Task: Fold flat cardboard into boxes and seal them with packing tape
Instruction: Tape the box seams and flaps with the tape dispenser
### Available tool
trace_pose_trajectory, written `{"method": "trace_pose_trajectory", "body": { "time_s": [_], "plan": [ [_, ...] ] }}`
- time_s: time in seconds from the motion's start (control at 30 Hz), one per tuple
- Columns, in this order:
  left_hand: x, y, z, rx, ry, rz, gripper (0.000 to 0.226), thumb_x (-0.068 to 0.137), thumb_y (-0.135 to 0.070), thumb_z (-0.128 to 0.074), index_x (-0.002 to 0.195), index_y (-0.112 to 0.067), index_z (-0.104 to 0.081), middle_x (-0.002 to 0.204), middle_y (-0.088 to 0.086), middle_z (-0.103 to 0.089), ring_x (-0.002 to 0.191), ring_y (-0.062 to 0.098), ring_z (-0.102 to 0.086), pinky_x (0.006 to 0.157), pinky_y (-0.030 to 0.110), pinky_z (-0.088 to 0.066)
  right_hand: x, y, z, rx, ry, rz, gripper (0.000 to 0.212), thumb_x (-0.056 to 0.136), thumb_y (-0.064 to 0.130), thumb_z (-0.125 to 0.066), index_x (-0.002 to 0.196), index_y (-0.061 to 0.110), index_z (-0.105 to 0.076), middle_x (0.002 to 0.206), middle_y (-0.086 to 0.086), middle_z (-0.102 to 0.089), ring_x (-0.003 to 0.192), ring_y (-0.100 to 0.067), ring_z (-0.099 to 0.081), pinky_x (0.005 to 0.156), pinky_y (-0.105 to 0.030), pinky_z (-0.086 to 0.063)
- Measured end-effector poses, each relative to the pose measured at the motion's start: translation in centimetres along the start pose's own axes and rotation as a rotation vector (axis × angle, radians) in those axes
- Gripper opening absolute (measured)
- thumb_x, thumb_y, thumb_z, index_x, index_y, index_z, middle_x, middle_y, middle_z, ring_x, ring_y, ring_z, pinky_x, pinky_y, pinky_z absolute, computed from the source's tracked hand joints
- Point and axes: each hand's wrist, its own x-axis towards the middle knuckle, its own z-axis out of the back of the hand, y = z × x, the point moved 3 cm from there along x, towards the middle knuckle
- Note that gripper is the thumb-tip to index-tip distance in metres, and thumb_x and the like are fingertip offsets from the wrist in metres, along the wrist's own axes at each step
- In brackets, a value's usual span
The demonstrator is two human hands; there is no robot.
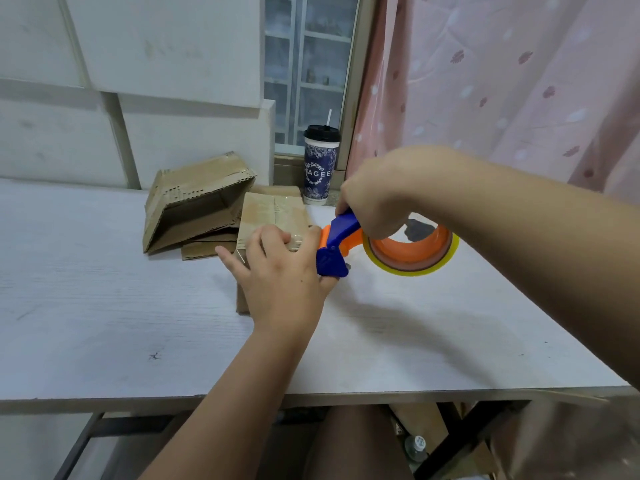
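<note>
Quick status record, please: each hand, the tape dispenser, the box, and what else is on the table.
left hand: lies on the small brown cardboard box, fingers pressing clear tape on its top
right hand: grips the blue and orange tape dispenser at the box's right side
box state: on the white table, top flaps closed, tape along the seam
behind: open brown cardboard carton, tilted, on flat cardboard; dark patterned cup with black lid and straw

White panel wall point(156, 46) behind white table point(104, 306); window point(308, 64) w/ pink floral curtain point(502, 81) beside.
</note>
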Motion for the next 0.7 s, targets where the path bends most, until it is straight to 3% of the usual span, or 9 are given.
{"method": "trace_pose_trajectory", "body": {
  "time_s": [0.13, 0.27, 0.43, 0.57, 0.63, 0.7],
  "plan": [
    [0.4, 0.0, 0.9, -0.027, 0.168, 0.085, 0.046, 0.075, -0.058, -0.067, 0.115, -0.039, -0.058, 0.118, 0.005, -0.043, 0.118, 0.028, -0.039, 0.105, 0.069, -0.004, 0.9, 0.0, 0.9, 0.006, 0.146, -0.012, 0.044, 0.076, 0.005, -0.059, 0.119, 0.015, -0.061, 0.091, -0.006, -0.061, 0.079, -0.019, -0.056, 0.066, -0.029, -0.047],
    [0.5, -0.1, 1.1, -0.037, 0.257, 0.064, 0.045, 0.078, -0.062, -0.061, 0.118, -0.042, -0.054, 0.128, 0.002, -0.031, 0.127, 0.026, -0.024, 0.106, 0.068, -0.003, 1.4, 0.2, 0.7, 0.014, 0.222, -0.024, 0.052, 0.073, 0.003, -0.061, 0.124, 0.011, -0.058, 0.094, -0.007, -0.059, 0.082, -0.02, -0.056, 0.071, -0.031, -0.048],
    [0.0, 0.3, 0.8, -0.027, 0.332, 0.022, 0.052, 0.077, -0.056, -0.065, 0.125, -0.044, -0.047, 0.135, 0.002, -0.013, 0.133, 0.027, -0.007, 0.106, 0.068, -0.002, 2.3, 0.2, -1.0, 0.081, 0.304, -0.013, 0.064, 0.07, 0.006, -0.065, 0.133, 0.012, -0.053, 0.097, -0.005, -0.057, 0.081, -0.019, -0.053, 0.057, -0.027, -0.042],
    [-0.1, 0.6, 1.0, 0.01, 0.387, -0.044, 0.045, 0.078, -0.055, -0.064, 0.119, -0.044, -0.051, 0.138, 0.0, -0.008, 0.133, 0.027, -0.001, 0.103, 0.072, -0.001, 2.1, -0.2, -2.5, 0.232, 0.382, 0.034, 0.06, 0.075, 0.007, -0.066, 0.134, 0.01, -0.052, 0.092, -0.007, -0.058, 0.071, -0.018, -0.054, 0.049, -0.023, -0.045],
    [-0.2, 0.8, 1.3, 0.086, 0.426, -0.089, 0.044, 0.077, -0.065, -0.058, 0.114, -0.042, -0.055, 0.138, -0.001, -0.007, 0.133, 0.027, 0.0, 0.1, 0.074, 0.001, 1.9, -0.2, -3.8, 0.313, 0.408, 0.062, 0.051, 0.077, 0.001, -0.064, 0.126, 0.009, -0.056, 0.077, -0.006, -0.056, 0.058, -0.018, -0.051, 0.041, -0.016, -0.041],
    [0.1, 0.9, 2.0, 0.165, 0.489, -0.105, 0.058, 0.07, -0.079, -0.049, 0.111, -0.04, -0.059, 0.14, -0.002, -0.009, 0.133, 0.026, -0.002, 0.099, 0.074, 0.006, 1.8, -0.4, -5.2, 0.399, 0.414, 0.094, 0.038, 0.078, -0.003, -0.065, 0.111, 0.014, -0.059, 0.069, -0.003, -0.055, 0.058, -0.02, -0.053, 0.045, -0.018, -0.043]
  ]
}}
